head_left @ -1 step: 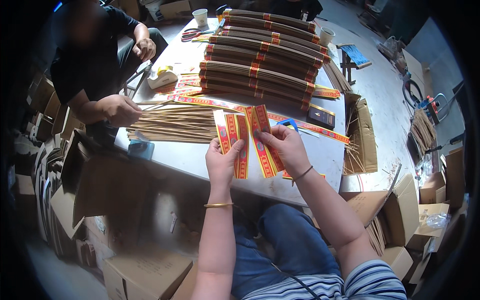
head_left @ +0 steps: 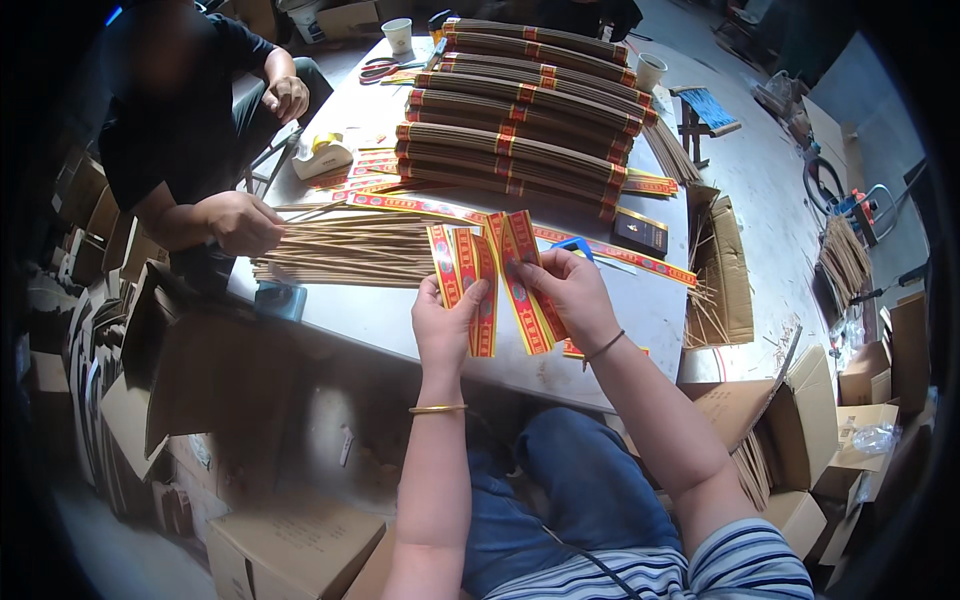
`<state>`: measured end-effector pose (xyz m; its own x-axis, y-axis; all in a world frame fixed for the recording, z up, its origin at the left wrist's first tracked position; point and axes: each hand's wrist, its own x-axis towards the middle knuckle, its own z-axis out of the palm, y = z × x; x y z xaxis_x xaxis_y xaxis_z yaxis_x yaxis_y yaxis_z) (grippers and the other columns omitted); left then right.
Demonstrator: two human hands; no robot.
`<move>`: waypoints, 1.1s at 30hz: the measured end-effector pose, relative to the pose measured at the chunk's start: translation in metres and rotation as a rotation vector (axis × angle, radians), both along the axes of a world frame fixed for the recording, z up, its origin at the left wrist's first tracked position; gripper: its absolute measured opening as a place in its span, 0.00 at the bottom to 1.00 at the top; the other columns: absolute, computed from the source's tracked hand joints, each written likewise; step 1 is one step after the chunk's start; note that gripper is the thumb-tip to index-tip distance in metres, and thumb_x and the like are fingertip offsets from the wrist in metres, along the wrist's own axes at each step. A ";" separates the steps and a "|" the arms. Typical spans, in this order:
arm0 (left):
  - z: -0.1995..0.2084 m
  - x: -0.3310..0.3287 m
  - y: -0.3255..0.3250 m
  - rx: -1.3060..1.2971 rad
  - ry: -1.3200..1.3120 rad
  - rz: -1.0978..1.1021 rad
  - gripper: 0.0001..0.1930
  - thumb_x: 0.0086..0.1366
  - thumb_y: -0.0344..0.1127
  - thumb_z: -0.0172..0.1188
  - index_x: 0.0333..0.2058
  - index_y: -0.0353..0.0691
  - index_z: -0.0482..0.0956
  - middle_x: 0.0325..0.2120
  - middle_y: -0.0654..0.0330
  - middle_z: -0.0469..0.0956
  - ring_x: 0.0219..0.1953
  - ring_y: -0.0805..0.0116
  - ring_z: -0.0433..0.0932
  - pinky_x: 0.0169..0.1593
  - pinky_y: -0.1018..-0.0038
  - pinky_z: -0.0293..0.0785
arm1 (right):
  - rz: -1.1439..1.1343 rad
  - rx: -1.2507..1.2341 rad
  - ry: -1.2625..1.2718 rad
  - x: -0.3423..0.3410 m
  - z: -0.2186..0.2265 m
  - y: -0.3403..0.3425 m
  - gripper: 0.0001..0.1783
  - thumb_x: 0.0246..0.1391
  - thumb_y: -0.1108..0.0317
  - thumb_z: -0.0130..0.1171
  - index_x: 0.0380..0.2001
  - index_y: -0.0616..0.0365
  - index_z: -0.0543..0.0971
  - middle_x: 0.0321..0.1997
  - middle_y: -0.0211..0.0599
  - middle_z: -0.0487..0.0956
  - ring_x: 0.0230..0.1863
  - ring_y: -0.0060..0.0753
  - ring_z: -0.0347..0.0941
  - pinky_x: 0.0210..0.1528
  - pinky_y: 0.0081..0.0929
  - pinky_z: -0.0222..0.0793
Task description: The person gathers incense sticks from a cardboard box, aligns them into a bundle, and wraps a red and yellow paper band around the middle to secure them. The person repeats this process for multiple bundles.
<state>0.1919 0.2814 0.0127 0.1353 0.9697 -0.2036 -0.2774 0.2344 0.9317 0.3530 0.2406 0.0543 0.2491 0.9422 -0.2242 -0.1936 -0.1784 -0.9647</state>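
Left hand [head_left: 445, 320] pinches a small fan of red-and-yellow printed strips [head_left: 460, 265], thumb in front; right hand [head_left: 570, 295] pinches a second fan, the paper strips [head_left: 528, 280], just beside it, both grips closed down to paper thickness above the near edge of the white table [head_left: 630, 318]. Below and left of the grip, a cardboard box [head_left: 290, 550], contents out of sight. Below and right, an open carton [head_left: 812, 420] with a bundle of thin brown sticks [head_left: 752, 472] at it (inside or just beside, cannot tell). Right of the grip, past the table edge, a tall open box [head_left: 738, 270] with loose thin sticks [head_left: 705, 312] at its mouth. Nearer on that side, a small black box [head_left: 640, 232]. Well beyond the grip, two paper cups, the left cup [head_left: 398, 36] and the right cup [head_left: 651, 70]; fill too small to read. Hard to make out: fingers behind the strips, strip count; the strips cover the right ends of the loose sticks [head_left: 350, 245]; a co-worker [head_left: 165, 130], far left, is partly lost in shadow.
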 end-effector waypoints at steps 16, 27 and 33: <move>0.020 0.014 -0.010 0.174 -0.021 -0.136 0.25 0.70 0.41 0.57 0.58 0.28 0.67 0.44 0.54 0.79 0.46 0.68 0.78 0.52 0.72 0.73 | 0.091 0.030 -0.254 0.003 -0.007 -0.003 0.20 0.61 0.54 0.59 0.33 0.65 0.82 0.28 0.32 0.82 0.29 0.17 0.74 0.33 0.20 0.69; 0.009 -0.008 0.000 0.025 -0.269 0.052 0.15 0.65 0.31 0.63 0.47 0.33 0.72 0.38 0.56 0.82 0.38 0.76 0.81 0.43 0.82 0.78 | 0.073 0.016 0.065 0.004 0.013 -0.011 0.14 0.61 0.61 0.60 0.38 0.63 0.80 0.33 0.29 0.81 0.33 0.14 0.74 0.39 0.16 0.70; 0.013 -0.004 -0.003 -0.017 -0.332 0.041 0.13 0.65 0.29 0.62 0.46 0.31 0.73 0.37 0.57 0.82 0.37 0.77 0.81 0.42 0.81 0.77 | 0.050 0.064 -0.066 0.001 0.014 -0.012 0.17 0.62 0.58 0.59 0.39 0.64 0.81 0.35 0.29 0.82 0.34 0.13 0.75 0.39 0.16 0.71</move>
